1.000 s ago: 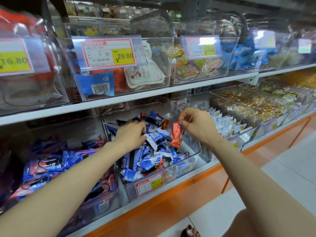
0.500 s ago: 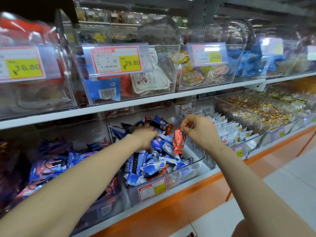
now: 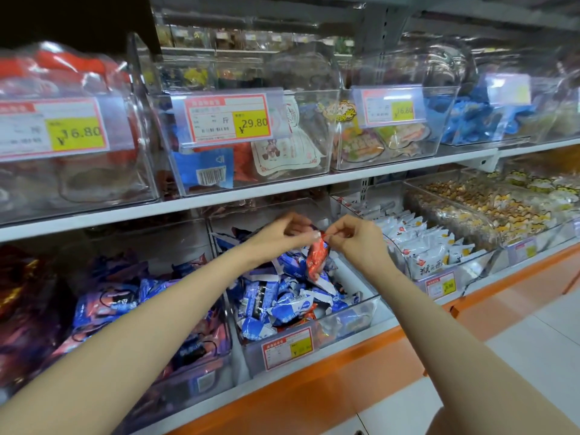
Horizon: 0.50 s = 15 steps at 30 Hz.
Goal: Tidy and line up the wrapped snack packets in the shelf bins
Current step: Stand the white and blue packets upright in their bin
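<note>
1. Holds the red packet [image 3: 317,260] by its top crimp, above the heap of blue packets [image 3: 282,304] in the middle bin [image 3: 354,321] of the lower shelf; lower end dips down to the heap, contact there not clear.
2. Probably lifted clear because of the colour: one red wrapper over a bin that is almost all blue, so likely a stray being sorted out or turned to face forward. Gripping the crimp lets it hang straight and keeps the printed face readable.
3. Right hand [image 3: 357,243]: closed in a pinch, thumb and forefinger on the top edge of the wrapper, other fingers curled in behind, wrist bent slightly down.
4. Left hand [image 3: 282,233]: fingers curled too, fingertips meeting the same top edge just beside the right hand's; looks like a second pinch, probably to steady or straighten the crimp. Something dark blue shows behind these fingers, too hidden to name.
5. Both forearms reach forward and inward, meeting over the back half of the bin, just under the upper shelf's edge.
6. Just to the right, white packets [image 3: 420,246] standing in neat rows: a fair model for the jumbled blue heap, which lies unsorted.
7. Next calls for a light hold only; thin wrapper, easily crumpled.
</note>
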Each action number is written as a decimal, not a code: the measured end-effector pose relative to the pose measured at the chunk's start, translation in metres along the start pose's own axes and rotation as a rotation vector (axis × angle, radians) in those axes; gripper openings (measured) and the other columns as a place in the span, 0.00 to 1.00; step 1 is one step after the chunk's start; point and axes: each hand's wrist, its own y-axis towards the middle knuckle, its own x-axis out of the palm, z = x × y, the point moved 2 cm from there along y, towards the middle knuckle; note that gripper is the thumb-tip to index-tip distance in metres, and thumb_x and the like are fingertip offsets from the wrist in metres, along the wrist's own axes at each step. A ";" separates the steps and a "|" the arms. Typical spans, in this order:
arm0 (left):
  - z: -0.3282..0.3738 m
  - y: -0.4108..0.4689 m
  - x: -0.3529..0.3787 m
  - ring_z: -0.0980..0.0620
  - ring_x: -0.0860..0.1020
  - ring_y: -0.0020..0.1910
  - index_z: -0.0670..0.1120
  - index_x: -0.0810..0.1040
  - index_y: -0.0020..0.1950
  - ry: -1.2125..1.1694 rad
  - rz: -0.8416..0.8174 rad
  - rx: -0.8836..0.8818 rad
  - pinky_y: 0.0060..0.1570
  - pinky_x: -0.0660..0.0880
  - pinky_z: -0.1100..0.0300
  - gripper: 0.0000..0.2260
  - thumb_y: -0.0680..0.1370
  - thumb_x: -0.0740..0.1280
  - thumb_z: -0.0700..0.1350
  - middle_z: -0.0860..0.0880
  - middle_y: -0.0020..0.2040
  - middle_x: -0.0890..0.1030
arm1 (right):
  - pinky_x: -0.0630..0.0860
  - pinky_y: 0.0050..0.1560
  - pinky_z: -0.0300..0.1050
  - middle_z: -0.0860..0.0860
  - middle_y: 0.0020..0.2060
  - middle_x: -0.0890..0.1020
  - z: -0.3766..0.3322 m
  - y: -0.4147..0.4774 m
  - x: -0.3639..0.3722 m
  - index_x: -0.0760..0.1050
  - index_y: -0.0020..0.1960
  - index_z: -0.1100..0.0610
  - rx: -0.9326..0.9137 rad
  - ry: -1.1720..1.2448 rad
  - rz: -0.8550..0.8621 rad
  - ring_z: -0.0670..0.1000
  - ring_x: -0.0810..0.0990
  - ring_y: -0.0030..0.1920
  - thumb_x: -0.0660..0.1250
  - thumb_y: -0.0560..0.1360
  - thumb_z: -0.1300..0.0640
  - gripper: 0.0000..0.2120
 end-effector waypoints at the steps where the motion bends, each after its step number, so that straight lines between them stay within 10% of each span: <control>1: 0.000 -0.006 0.000 0.59 0.73 0.55 0.47 0.68 0.65 0.055 -0.039 -0.012 0.52 0.70 0.74 0.23 0.74 0.70 0.51 0.53 0.58 0.74 | 0.76 0.43 0.48 0.50 0.32 0.81 -0.001 0.000 0.002 0.77 0.35 0.50 0.019 0.084 -0.015 0.49 0.78 0.36 0.71 0.70 0.62 0.09; 5: -0.013 -0.024 -0.004 0.55 0.76 0.51 0.46 0.67 0.63 0.235 0.092 -0.090 0.55 0.75 0.57 0.28 0.69 0.75 0.51 0.53 0.53 0.76 | 0.75 0.42 0.45 0.53 0.32 0.79 -0.014 -0.002 0.013 0.77 0.38 0.58 0.032 0.338 -0.072 0.49 0.76 0.34 0.70 0.72 0.66 0.07; 12: -0.022 -0.071 -0.036 0.55 0.72 0.37 0.46 0.75 0.46 0.205 0.420 -0.058 0.34 0.68 0.70 0.05 0.73 0.70 0.41 0.49 0.41 0.78 | 0.74 0.34 0.34 0.55 0.32 0.80 -0.030 -0.004 0.028 0.77 0.41 0.60 -0.004 0.540 -0.214 0.43 0.76 0.28 0.65 0.75 0.67 0.06; 15: -0.027 -0.089 -0.049 0.52 0.72 0.36 0.48 0.75 0.44 0.194 0.572 -0.082 0.37 0.68 0.60 0.05 0.73 0.70 0.41 0.49 0.39 0.78 | 0.76 0.46 0.44 0.52 0.41 0.83 -0.003 0.011 0.043 0.79 0.46 0.54 -0.051 0.020 -0.100 0.48 0.81 0.42 0.68 0.74 0.59 0.02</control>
